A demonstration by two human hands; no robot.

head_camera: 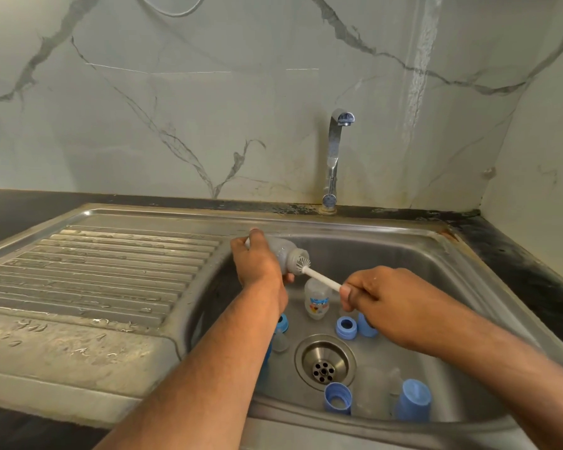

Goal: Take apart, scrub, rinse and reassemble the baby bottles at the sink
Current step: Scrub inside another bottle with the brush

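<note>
My left hand [257, 264] grips a clear baby bottle [286, 254] held sideways over the steel sink basin [387, 254], its mouth pointing right. My right hand [368, 292] pinches the white handle of a bottle brush [322, 277]; the bristles sit at the bottle's mouth. A second clear bottle [317, 298] with a printed picture stands on the basin floor below. Blue screw rings [346, 327] [338, 399] and blue caps [413, 399] [366, 324] lie around the drain [325, 362]. Another blue part [282, 321] is half hidden behind my left forearm.
A chrome tap [337, 151] rises at the back of the basin with no water running. The wet ribbed drainboard [95, 271] lies to the left. A clear teat or cup [369, 389] rests near the front of the basin. Dark countertop [517, 261] borders the right side.
</note>
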